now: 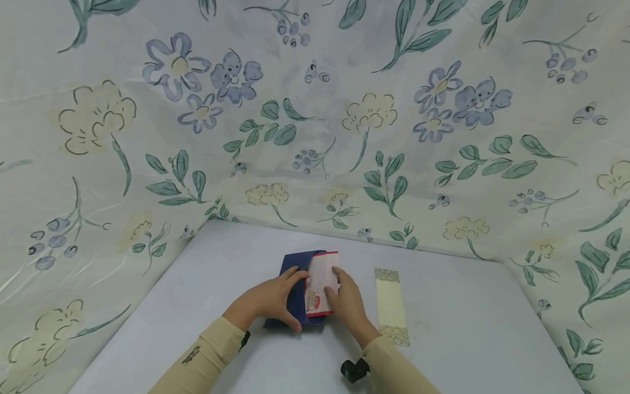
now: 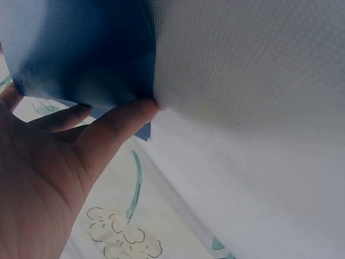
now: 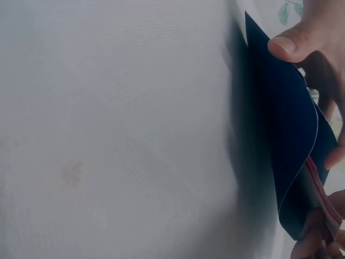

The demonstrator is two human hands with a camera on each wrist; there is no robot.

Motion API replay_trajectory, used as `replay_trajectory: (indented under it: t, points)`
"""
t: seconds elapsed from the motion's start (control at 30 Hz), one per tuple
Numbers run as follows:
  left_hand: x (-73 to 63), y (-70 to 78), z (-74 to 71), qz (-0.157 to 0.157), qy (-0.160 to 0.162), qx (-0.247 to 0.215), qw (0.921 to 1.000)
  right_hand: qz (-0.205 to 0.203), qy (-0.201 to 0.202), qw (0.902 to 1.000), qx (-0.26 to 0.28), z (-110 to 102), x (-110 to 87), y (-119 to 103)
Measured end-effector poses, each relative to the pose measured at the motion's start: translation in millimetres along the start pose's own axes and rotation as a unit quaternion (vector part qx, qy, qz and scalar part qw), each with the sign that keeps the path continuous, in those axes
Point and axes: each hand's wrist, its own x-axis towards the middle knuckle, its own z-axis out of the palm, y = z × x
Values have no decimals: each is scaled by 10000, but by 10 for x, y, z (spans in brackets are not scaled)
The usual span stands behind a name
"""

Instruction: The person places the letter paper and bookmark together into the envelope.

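Note:
A dark blue paper envelope (image 1: 297,300) is held at its near edge and upper face by my left hand (image 1: 268,300). In the left wrist view, the thumb presses along the edge of the blue paper while other fingers reach behind it. My right hand (image 1: 350,303) pinches a pale pink card (image 1: 322,276) with red borders by its right side. The card's left part sits within the envelope's open side, and the rest sticks out. In the right wrist view, the blue envelope (image 3: 283,108) bows open, tilted over the white surface, with the card's red edge (image 3: 318,186) showing inside.
To the right of my right hand, a pale yellow paper strip (image 1: 391,303) with patterned ends lies on the white table (image 1: 458,323). A floral curtain (image 1: 305,109) rises behind and around the table. A black wrist device (image 1: 355,370) is by my right sleeve.

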Motion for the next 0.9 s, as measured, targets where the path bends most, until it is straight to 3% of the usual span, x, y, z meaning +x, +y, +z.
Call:
replay_trajectory:
  t: [0.57, 0.9]
  points:
    - [-10, 14, -13, -16, -44, 18, 10000, -419, 133, 9990, 60, -5, -11, 16]
    - [-10, 2, -11, -11, -34, -62, 10000, -575, -3, 9983, 123, 0, -11, -7]
